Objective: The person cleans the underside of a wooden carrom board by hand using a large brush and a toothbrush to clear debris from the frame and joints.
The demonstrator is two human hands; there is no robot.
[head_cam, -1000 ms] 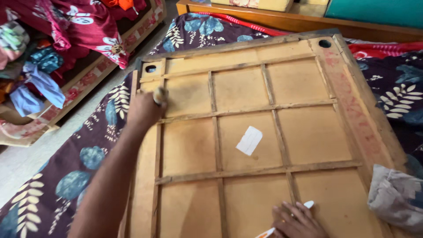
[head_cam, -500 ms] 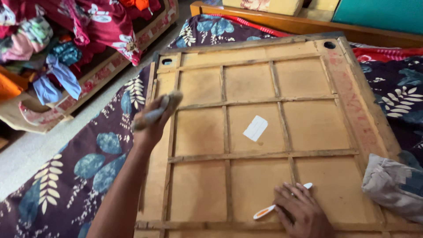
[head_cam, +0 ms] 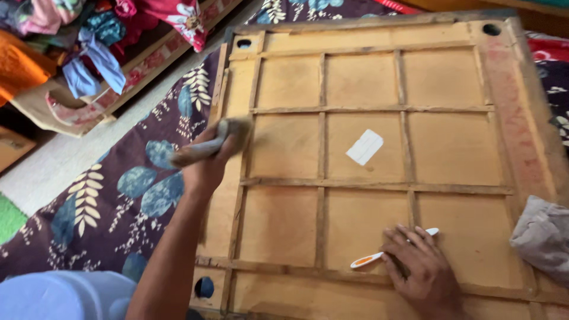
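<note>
A large square wooden board [head_cam: 456,148] lies face down, its underside crossed by thin wooden battens in a grid, with round holes at the corners. My left hand [head_cam: 207,163] grips a worn brush [head_cam: 204,143] and holds it against the board's left edge. My right hand [head_cam: 424,266] rests flat on a lower panel of the board, pressing on a white tool with an orange handle [head_cam: 379,255]. A white paper patch [head_cam: 364,147] is stuck on the middle panel.
The board rests on a dark purple floral bedsheet [head_cam: 130,189]. A crumpled grey cloth [head_cam: 542,234] lies on the board's right edge. A heap of colourful clothes [head_cam: 89,41] sits on a low wooden frame at the upper left. Pale floor [head_cam: 47,172] shows at left.
My left hand has drawn the brush down along the board's left side, from near the top corner toward the middle. My right hand stays on the white tool; the view has shifted closer.
</note>
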